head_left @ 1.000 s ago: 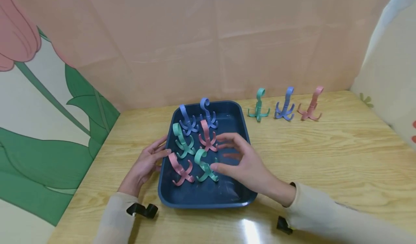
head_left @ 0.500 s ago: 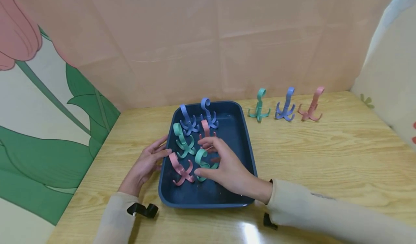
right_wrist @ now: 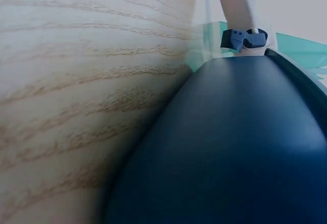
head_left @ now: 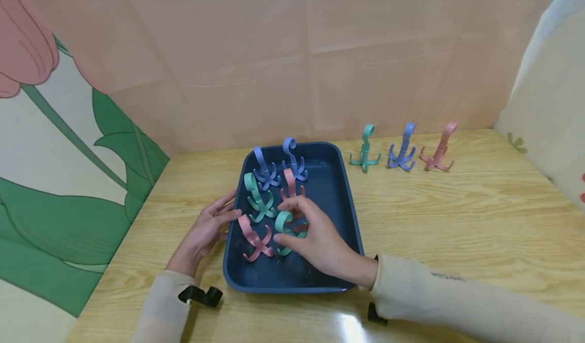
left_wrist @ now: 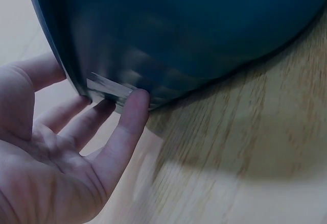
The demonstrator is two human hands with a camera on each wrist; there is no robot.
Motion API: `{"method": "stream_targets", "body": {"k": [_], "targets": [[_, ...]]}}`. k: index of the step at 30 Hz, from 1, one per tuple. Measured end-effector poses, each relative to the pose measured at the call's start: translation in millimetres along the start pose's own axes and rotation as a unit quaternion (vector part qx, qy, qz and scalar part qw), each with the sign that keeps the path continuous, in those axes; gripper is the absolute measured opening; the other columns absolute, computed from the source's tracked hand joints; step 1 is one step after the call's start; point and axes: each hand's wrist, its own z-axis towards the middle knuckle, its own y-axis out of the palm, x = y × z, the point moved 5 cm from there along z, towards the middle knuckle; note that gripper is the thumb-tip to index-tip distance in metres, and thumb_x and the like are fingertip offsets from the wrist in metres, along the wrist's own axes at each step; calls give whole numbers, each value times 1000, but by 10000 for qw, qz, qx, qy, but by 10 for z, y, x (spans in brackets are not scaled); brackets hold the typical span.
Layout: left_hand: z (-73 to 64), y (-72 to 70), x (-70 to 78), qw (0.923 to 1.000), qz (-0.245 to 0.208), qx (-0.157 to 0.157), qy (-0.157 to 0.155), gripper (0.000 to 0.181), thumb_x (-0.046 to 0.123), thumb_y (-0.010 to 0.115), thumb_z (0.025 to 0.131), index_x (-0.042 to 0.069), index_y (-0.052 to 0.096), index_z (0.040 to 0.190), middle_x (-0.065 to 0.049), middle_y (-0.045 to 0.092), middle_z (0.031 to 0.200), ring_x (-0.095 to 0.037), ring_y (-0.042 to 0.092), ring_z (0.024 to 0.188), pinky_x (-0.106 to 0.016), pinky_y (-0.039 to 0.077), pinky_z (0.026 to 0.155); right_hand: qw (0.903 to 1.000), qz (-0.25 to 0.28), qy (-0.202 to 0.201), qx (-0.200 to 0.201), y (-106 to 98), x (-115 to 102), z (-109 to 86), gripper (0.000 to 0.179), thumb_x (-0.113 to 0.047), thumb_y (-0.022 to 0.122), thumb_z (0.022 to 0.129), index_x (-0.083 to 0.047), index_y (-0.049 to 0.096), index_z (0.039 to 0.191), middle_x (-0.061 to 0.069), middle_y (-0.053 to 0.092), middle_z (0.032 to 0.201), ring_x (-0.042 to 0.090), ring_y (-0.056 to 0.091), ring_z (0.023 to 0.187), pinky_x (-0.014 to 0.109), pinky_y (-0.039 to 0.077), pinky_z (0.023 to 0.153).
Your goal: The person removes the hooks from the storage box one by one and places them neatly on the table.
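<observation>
Inside the dark blue tray (head_left: 349, 201) stand several plastic four-claw hanging hooks. My right hand (head_left: 322, 241) reaches over the tray's near side, thumb and fingers round the stem of a green hook (head_left: 284, 215), whose base is partly hidden. Just behind it is a pink hook (head_left: 289, 177), partly covered by my fingers. Another pink hook (head_left: 258, 242) and a green hook (head_left: 260, 207) stand toward the left wall, with two blue hooks (head_left: 267, 177) at the back. My left hand (head_left: 207, 231) touches the tray's left side, fingers extended against its outer wall (left_wrist: 204, 35).
Right of the tray, a green hook (head_left: 365, 152), a blue hook (head_left: 403, 150) and a pink hook (head_left: 441, 147) stand in a row on the wooden table (head_left: 457, 216). A pinkish wall covering (head_left: 274, 69) rises behind the table.
My right hand has moved left over the tray, its fingers coming round the front green hook and covering part of the pink one. My left hand has stayed at the tray's side.
</observation>
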Motion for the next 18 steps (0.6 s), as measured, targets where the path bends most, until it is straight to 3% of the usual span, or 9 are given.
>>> {"method": "stream_targets", "body": {"k": [18], "targets": [[-17, 12, 8, 10000, 49, -4, 20, 60, 20, 61, 100, 29, 39, 156, -10, 36, 159, -39, 44, 138, -53, 54, 88, 9998, 141, -102, 27, -23, -6, -55, 45, -11, 80, 87, -19, 64, 128, -1, 62, 116, 18, 65, 96, 43, 56, 84]]}}
